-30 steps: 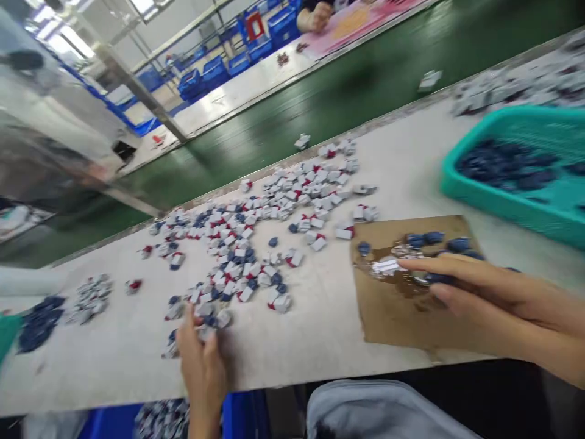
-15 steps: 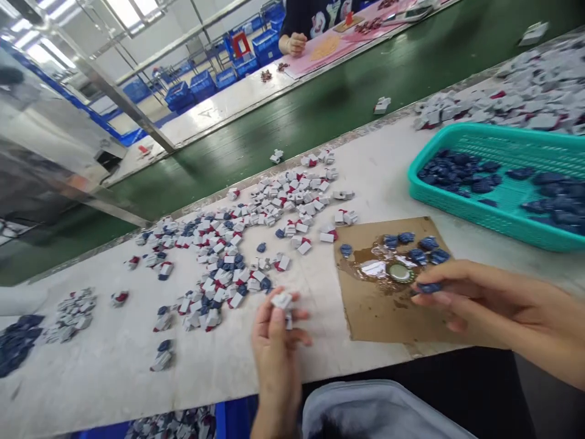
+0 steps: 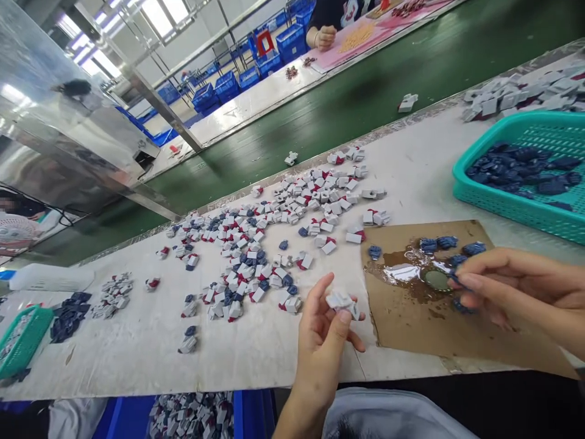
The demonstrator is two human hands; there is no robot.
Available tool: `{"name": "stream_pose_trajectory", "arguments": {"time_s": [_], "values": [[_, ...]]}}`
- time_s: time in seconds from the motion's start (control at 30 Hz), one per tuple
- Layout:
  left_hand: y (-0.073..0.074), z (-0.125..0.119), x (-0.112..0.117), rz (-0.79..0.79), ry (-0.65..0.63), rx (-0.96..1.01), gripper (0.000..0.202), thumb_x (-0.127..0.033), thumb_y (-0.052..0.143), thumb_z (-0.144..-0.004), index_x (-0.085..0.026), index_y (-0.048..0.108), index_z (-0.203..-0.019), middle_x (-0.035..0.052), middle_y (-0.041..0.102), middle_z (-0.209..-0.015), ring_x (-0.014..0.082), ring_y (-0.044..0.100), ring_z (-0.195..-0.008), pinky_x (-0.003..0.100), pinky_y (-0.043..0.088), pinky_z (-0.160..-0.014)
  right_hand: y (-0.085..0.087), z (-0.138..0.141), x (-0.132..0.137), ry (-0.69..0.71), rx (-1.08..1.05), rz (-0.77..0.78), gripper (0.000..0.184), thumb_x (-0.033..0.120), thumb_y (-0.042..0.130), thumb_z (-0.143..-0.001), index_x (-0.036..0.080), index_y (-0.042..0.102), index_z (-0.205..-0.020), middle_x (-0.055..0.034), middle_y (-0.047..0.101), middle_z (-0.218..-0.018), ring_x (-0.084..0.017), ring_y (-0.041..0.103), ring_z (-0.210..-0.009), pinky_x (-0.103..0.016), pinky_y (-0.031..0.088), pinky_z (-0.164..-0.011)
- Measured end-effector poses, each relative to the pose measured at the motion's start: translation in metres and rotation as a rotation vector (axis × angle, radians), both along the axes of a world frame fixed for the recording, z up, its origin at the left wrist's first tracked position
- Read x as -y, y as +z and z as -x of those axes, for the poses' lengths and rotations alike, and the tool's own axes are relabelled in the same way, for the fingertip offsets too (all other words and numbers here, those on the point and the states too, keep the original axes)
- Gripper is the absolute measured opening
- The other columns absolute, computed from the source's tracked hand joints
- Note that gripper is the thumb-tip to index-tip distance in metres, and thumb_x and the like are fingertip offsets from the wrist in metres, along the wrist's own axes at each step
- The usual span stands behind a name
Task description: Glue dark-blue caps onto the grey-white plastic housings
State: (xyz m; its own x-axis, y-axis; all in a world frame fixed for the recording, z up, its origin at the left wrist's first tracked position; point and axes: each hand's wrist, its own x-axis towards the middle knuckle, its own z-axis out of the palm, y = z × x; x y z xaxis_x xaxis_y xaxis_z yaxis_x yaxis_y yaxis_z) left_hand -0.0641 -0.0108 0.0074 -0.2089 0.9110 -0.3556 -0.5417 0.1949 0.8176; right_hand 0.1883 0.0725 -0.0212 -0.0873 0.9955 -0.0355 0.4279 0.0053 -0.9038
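My left hand (image 3: 322, 347) is closed on a small white plastic part (image 3: 342, 302), thumb in front and fingers behind, just left of the brown cardboard (image 3: 402, 323). Over the cardboard, my right hand (image 3: 507, 286) pinches a small dark blue piece (image 3: 456, 278) between thumb and forefinger. That piece is at the edge of a round bottle cap (image 3: 437, 280), which sits in a glossy wet patch (image 3: 402, 273). Several blue pieces (image 3: 446, 242) lie around the cap. Another blue piece (image 3: 463, 306) shows below my right fingers; whether it is held or lying there I cannot tell.
A heap of white, red and blue parts (image 3: 256, 244) spreads leftward. A green basket (image 3: 516, 210) of blue pieces stands right. Beyond the table runs a green conveyor (image 3: 347, 113), with a co-worker's hand (image 3: 325, 38) across it. A blue bin (image 3: 128, 417) sits below the table edge.
The view has swung left, so the table things appear farther right. My left hand has turned the white part and come nearer the cardboard. My right hand has brought its blue piece to the cap.
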Motion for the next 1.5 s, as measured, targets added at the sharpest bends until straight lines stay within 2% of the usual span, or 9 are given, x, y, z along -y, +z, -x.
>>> {"name": "stream_pose_trajectory", "arguments": {"time_s": [0.1, 0.2, 0.3, 0.53, 0.7, 1.07, 1.2, 1.33, 1.5], "values": [[-0.001, -0.002, 0.001, -0.027, -0.024, 0.011, 0.039, -0.032, 0.09, -0.072, -0.024, 0.076, -0.108, 0.0028, 0.077, -0.088, 0.0125, 0.071, -0.072, 0.013, 0.052, -0.049, 0.002, 0.006, -0.003, 0.086, -0.001, 0.031, 0.057, 0.074, 0.069, -0.076, 0.036, 0.069, -0.118, -0.0081, 0.074, -0.092, -0.018, 0.071, -0.065, -0.022, 0.058, -0.051], [0.0, -0.005, 0.001, -0.013, 0.01, 0.025, 0.031, -0.03, 0.094, -0.066, -0.02, 0.078, -0.09, 0.0023, 0.079, -0.079, 0.0112, 0.071, -0.068, 0.013, 0.053, -0.053, 0.012, 0.008, -0.005, 0.117, 0.162, -0.125, 0.048, 0.073, 0.062, -0.081, 0.032, 0.077, -0.101, -0.0046, 0.078, -0.098, -0.018, 0.073, -0.067, -0.022, 0.059, -0.052], [0.005, -0.008, 0.0, 0.025, 0.037, -0.008, 0.032, -0.028, 0.097, -0.058, -0.018, 0.076, -0.08, 0.0017, 0.078, -0.076, 0.0111, 0.072, -0.069, 0.014, 0.055, -0.059, 0.021, 0.009, -0.005, 0.13, 0.28, -0.307, 0.035, 0.058, 0.059, -0.09, 0.027, 0.076, -0.092, -0.0022, 0.078, -0.091, -0.016, 0.071, -0.061, -0.022, 0.055, -0.046], [0.014, -0.017, -0.004, 0.081, 0.033, -0.039, 0.043, -0.032, 0.099, -0.054, -0.02, 0.067, -0.079, -0.0028, 0.072, -0.076, 0.0095, 0.067, -0.059, 0.01, 0.044, -0.039, 0.015, 0.01, -0.005, 0.256, 0.384, -0.641, 0.014, 0.029, 0.057, -0.097, 0.023, 0.07, -0.099, -0.0031, 0.075, -0.095, -0.022, 0.073, -0.083, -0.032, 0.059, -0.067], [0.016, -0.021, -0.004, 0.102, 0.038, -0.011, 0.041, -0.032, 0.099, -0.052, -0.019, 0.07, -0.078, -0.0031, 0.072, -0.064, 0.0105, 0.069, -0.058, 0.009, 0.045, -0.04, 0.007, 0.007, -0.007, 0.277, 0.497, -0.802, 0.016, 0.02, 0.054, -0.099, 0.022, 0.068, -0.106, -0.003, 0.076, -0.096, -0.022, 0.073, -0.085, -0.036, 0.059, -0.081], [0.01, -0.025, -0.004, 0.078, 0.034, 0.011, 0.036, -0.027, 0.098, -0.055, -0.021, 0.08, -0.085, 0.0, 0.078, -0.071, 0.009, 0.068, -0.059, 0.013, 0.053, -0.05, 0.001, 0.01, -0.004, 0.292, 0.426, -0.59, 0.023, 0.025, 0.05, -0.099, 0.026, 0.071, -0.11, -0.0052, 0.075, -0.103, -0.024, 0.071, -0.094, -0.041, 0.058, -0.085], [0.006, -0.025, -0.002, 0.066, -0.001, 0.01, 0.03, -0.025, 0.096, -0.059, -0.022, 0.082, -0.084, 0.003, 0.081, -0.078, 0.0108, 0.073, -0.066, 0.012, 0.054, -0.057, 0.024, 0.015, -0.002, 0.256, 0.321, -0.59, 0.019, 0.021, 0.055, -0.096, 0.025, 0.073, -0.104, -0.005, 0.075, -0.097, -0.019, 0.071, -0.085, -0.031, 0.059, -0.073], [0.011, -0.031, -0.001, 0.063, -0.077, 0.049, 0.028, -0.021, 0.096, -0.059, -0.02, 0.081, -0.083, 0.0051, 0.083, -0.084, 0.0137, 0.076, -0.068, 0.017, 0.058, -0.062, 0.057, 0.025, 0.013, 0.154, 0.121, -0.379, 0.01, 0.036, 0.067, -0.091, 0.026, 0.07, -0.091, 0.0, 0.075, -0.086, -0.013, 0.069, -0.064, -0.019, 0.056, -0.054], [0.014, -0.036, 0.001, 0.082, -0.135, 0.108, 0.03, -0.018, 0.098, -0.055, -0.02, 0.08, -0.08, 0.0026, 0.082, -0.078, 0.0122, 0.075, -0.067, 0.016, 0.059, -0.063, 0.07, 0.039, 0.033, 0.283, -0.034, -0.289, 0.011, 0.038, 0.072, -0.088, 0.027, 0.07, -0.084, 0.0027, 0.073, -0.075, -0.013, 0.071, -0.062, -0.015, 0.056, -0.051]]}}
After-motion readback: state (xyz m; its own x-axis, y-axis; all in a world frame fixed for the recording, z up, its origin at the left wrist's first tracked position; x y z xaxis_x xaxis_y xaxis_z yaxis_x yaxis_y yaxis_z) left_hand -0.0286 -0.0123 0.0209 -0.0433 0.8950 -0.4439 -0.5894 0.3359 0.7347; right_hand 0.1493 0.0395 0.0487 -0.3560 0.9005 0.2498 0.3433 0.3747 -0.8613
